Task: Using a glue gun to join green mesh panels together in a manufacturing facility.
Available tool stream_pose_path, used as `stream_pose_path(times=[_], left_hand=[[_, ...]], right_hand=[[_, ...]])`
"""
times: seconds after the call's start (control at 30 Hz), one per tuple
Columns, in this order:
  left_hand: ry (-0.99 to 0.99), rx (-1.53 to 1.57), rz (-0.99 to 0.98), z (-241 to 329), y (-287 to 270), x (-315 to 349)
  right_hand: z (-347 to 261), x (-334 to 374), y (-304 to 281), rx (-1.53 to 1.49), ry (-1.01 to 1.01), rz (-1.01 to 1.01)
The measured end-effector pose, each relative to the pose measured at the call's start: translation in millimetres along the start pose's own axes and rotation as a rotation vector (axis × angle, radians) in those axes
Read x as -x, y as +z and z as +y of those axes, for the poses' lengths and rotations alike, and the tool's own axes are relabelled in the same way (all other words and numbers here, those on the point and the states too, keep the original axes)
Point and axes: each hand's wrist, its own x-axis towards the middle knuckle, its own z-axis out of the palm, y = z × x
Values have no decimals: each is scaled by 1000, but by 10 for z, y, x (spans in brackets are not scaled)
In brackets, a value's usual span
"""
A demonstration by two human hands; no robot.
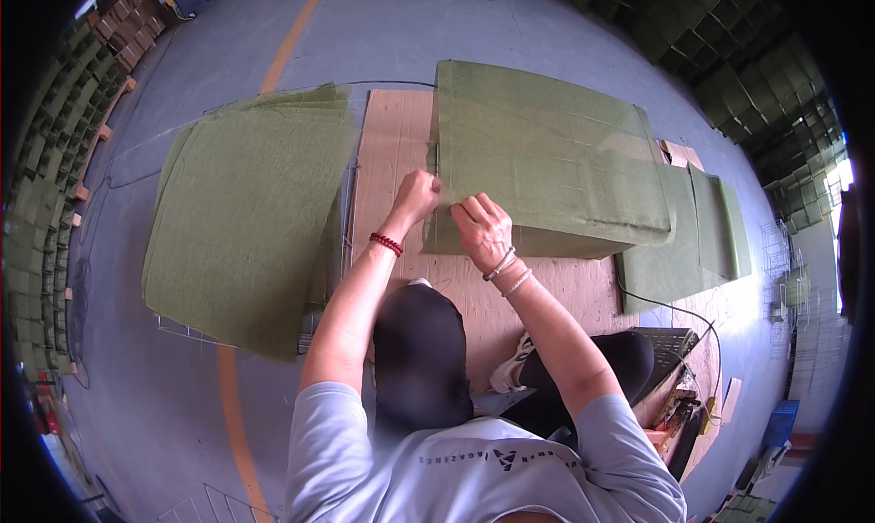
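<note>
A box-shaped piece covered in green mesh fabric (547, 149) lies on the wooden board in front of me. My left hand (420, 196) is closed at its left edge, fingertips together. Just right of it, my right hand (483, 227) is closed in a pinch over the box's near left corner. A faint, blurred bit shows between the two hands, too small to name. What either hand pinches is hidden by the fingers. A thin rod or seam (437, 158) runs along the box's left edge, above my left hand.
Left of the board (387, 122) lies a stack of green fabric panels (246, 213) on wire frames. More green panels (720, 218) lie to the right. A dark cable (679, 310) curves past tools (679, 405) near my right knee. Green boxes (747, 49) are piled at the back right.
</note>
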Motion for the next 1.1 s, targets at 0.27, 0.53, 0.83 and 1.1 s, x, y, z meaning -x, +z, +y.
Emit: stream_pose_path(times=[0.27, 0.53, 0.83, 1.1], left_hand=[[-50, -56, -87, 13, -79, 12], [-81, 45, -81, -12, -16, 53], [-195, 224, -108, -58, 23, 48], [-190, 290, -180, -146, -17, 74]], right_hand=[[-75, 96, 97, -14, 11, -9], [-100, 51, 76, -34, 45, 46], [-134, 190, 242, -52, 90, 14], [-192, 241, 303, -20, 87, 14]])
